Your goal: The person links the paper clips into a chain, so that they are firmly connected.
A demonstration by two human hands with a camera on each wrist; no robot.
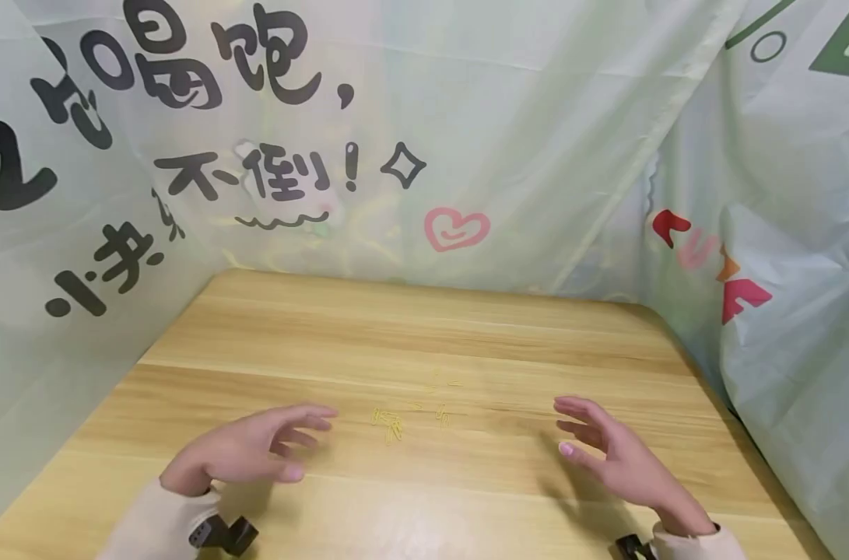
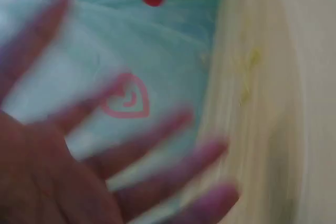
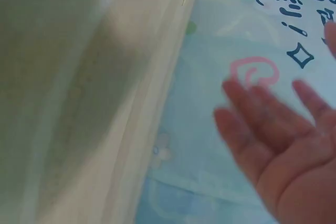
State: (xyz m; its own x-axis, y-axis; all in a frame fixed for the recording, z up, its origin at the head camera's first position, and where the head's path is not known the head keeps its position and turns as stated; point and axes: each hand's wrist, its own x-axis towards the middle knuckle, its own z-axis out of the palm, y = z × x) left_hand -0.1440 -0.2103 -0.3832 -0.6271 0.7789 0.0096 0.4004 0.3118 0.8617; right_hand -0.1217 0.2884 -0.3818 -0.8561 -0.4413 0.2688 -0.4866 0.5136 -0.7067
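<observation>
Several small, thin yellow loops [image 1: 395, 428], shaped like paper clips, lie scattered near the middle of the wooden table [image 1: 396, 342]. To their left, my left hand [image 1: 252, 446] is held over the table with fingers extended and nothing in it. The left wrist view shows that hand [image 2: 58, 177] blurred, its fingers spread. On the other side of the loops, my right hand [image 1: 623, 459] hovers with its palm turned inward, also holding nothing. Relaxed fingers of this hand [image 3: 283, 145] show in the right wrist view.
A pale printed curtain [image 1: 522, 155] with dark lettering and a pink heart hangs behind the table and along both sides. Each wrist wears a small black camera on a strap; the left camera [image 1: 228, 535] shows by the pale sleeve.
</observation>
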